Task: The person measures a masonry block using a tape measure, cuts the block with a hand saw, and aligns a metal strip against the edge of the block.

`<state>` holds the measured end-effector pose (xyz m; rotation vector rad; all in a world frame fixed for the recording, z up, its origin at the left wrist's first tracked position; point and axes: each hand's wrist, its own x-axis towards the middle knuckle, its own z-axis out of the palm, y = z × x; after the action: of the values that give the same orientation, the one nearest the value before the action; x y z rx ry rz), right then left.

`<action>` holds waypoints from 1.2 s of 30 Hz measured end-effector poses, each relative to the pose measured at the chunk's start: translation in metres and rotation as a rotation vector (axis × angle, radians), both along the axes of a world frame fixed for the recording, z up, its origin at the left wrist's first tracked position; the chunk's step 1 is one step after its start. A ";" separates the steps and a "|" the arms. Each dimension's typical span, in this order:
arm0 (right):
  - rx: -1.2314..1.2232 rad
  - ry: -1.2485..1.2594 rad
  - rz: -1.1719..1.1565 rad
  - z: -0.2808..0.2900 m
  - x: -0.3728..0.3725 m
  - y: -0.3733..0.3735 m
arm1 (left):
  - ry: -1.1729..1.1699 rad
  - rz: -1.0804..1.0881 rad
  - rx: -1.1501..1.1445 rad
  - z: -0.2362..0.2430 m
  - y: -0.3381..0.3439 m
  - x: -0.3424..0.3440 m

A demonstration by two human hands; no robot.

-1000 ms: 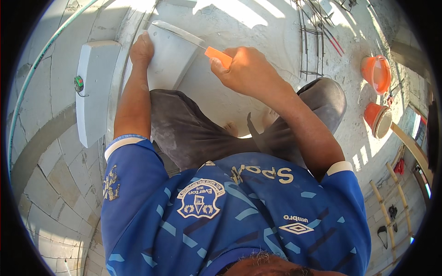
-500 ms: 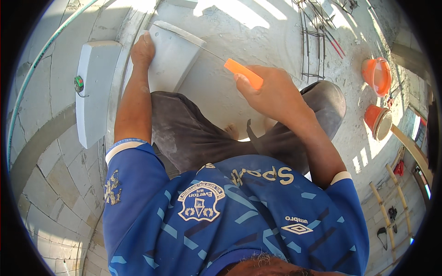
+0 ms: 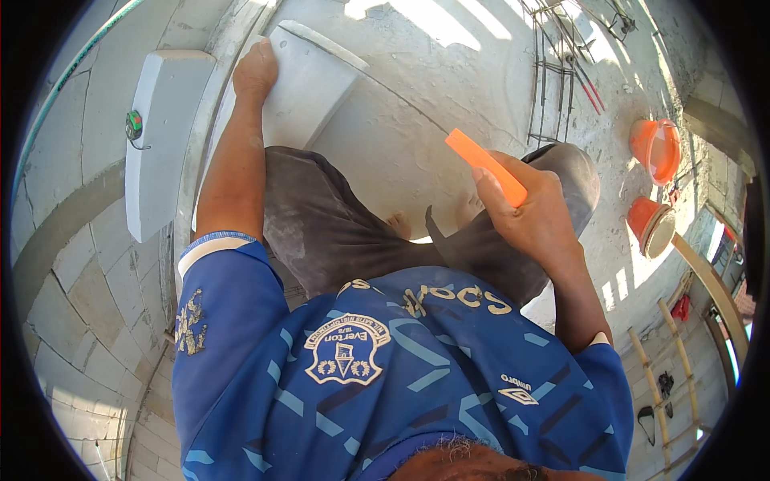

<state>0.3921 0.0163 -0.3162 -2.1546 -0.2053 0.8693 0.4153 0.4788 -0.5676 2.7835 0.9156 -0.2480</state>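
Observation:
My left hand grips the left edge of a white block that stands beside my left leg, its fingers wrapped over the edge. My right hand is closed on the orange handle of a saw-like tool, off to the right above my lap. Its long thin blade reaches up and left to the block's top right corner, where a narrow strip runs along the upper edge. Another white block lies farther left, with a small green tape measure on it.
A green hose runs along the block wall at left. Steel rebar frames lie on the concrete floor at upper right. Two orange buckets sit at right, near a wooden board and a bamboo ladder.
My right hand has moved right and down with the orange handle, so more blade shows outside the block. My left hand stays on the block, slightly higher in the picture.

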 end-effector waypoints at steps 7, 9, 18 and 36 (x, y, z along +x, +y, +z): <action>-0.075 -0.082 0.155 -0.075 0.051 0.068 | -0.058 -0.031 -0.019 -0.017 -0.016 0.025; -0.065 -0.090 0.157 -0.069 0.035 0.057 | -0.043 -0.043 -0.040 -0.020 -0.014 0.020; -0.091 -0.092 0.158 -0.057 0.039 0.064 | -0.026 -0.015 -0.024 -0.007 -0.016 0.021; -0.115 -0.138 0.224 -0.039 0.045 0.061 | -0.042 -0.031 -0.013 -0.019 -0.010 0.022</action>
<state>0.4370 0.0774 -0.3547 -2.3324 -0.4847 0.8758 0.4376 0.4691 -0.5864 2.7815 0.8586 -0.1992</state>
